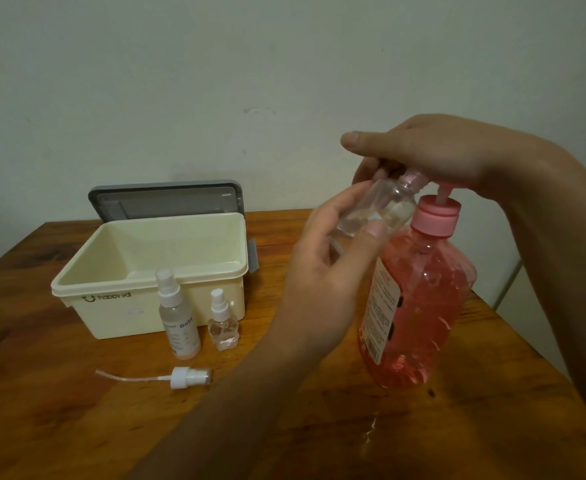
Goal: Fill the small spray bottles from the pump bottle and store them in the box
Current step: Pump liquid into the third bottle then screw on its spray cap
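My left hand (326, 258) grips a clear, uncapped small bottle (385, 206), tilted with its mouth up against the spout of the pink pump bottle (419, 306). My right hand (433, 150) lies over the pump head, palm down, its fingers curled over the spout. The pump bottle stands upright on the table, full of pink liquid. A taller capped spray bottle (177, 317) and a short capped one (223, 323) stand in front of the cream box (111, 306). A loose white spray top with its tube (187, 376) lies on the table.
The box is open and shows nothing inside; its grey lid (166, 199) leans against the wall behind it. All stands on a wooden table (59, 393), whose right edge runs close behind the pump bottle. A small wet streak (371, 431) glints near the front.
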A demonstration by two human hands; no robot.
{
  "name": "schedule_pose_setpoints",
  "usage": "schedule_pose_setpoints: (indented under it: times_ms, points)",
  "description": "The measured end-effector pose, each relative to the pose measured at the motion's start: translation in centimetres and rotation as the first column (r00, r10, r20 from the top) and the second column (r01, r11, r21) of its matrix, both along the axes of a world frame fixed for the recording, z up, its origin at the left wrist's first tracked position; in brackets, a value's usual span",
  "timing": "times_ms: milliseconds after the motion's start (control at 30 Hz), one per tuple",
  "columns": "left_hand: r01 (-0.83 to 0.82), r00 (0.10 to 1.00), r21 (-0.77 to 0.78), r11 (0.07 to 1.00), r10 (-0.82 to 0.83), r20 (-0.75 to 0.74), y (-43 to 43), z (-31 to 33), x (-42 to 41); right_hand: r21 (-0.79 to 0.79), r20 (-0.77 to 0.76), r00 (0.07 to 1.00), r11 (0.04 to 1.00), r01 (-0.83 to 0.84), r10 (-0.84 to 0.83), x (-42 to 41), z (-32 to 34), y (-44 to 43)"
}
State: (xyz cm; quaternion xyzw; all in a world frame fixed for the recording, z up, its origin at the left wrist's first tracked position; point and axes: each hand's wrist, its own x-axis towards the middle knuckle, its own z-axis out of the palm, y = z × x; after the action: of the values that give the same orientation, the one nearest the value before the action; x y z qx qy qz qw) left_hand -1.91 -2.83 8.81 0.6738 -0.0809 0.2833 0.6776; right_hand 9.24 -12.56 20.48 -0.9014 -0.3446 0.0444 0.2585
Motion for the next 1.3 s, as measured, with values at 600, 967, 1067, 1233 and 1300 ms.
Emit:
schedule_pose_setpoints:
  times_ms: [600,967,1067,1233,1300]
  points:
    - [0.004,0.995,-0.199,0.98,-0.023,-0.094,0.4,0.0,-0.3,-0.008,0.004,1.0,1.0,0.011,-0.011,0.3,-0.7,0.0]
    - [0.064,0.995,-0.178,0.982,-0.075,-0.06,0.1,-0.4,-0.8,0.057,-0.014,1.0,0.998,0.028,-0.027,0.1,-0.2,-0.2]
    - [0.044,0.996,-0.189,0.981,-0.057,-0.066,0.2,-0.8,-0.7,0.03,-0.016,1.0,0.999,0.02,-0.02,0.3,-0.7,0.0]
    - [0.034,0.997,-0.169,0.985,-0.045,-0.064,0.3,-0.9,-0.6,0.045,-0.011,1.0,0.999,0.012,-0.011,0.3,-1.0,0.0]
    - [0.041,0.997,-0.163,0.986,-0.051,-0.059,0.3,-0.8,-0.6,0.043,0.005,1.0,0.999,0.013,-0.013,0.1,-0.4,-0.1]
